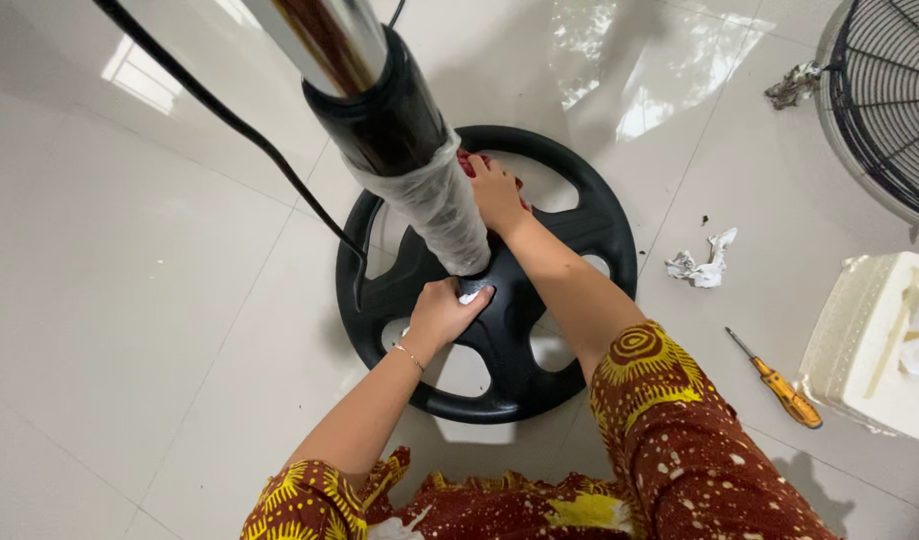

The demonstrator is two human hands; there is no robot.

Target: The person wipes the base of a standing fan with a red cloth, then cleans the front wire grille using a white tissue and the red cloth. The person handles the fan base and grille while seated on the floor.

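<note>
A black round fan base [580, 230] with spoke cut-outs lies on the white tiled floor. A pole [405, 130] rises from its hub toward me, chrome on top, black below, with clear plastic wrap around its lower part. My left hand [442, 315] presses a white tissue [469, 297] against the hub at the pole's foot. My right hand [497, 192] reaches to the far side of the pole and rests on the base over a red cloth [467, 160]. A black cable [250, 135] runs down the pole's left side to the base.
A yellow-handled screwdriver [780, 382] lies on the floor at the right. A crumpled tissue [702, 262] sits beside the base. A white tissue box [875, 340] stands at the right edge. A black wire fan grille [885, 100] lies at top right, a grey rag [795, 85] near it.
</note>
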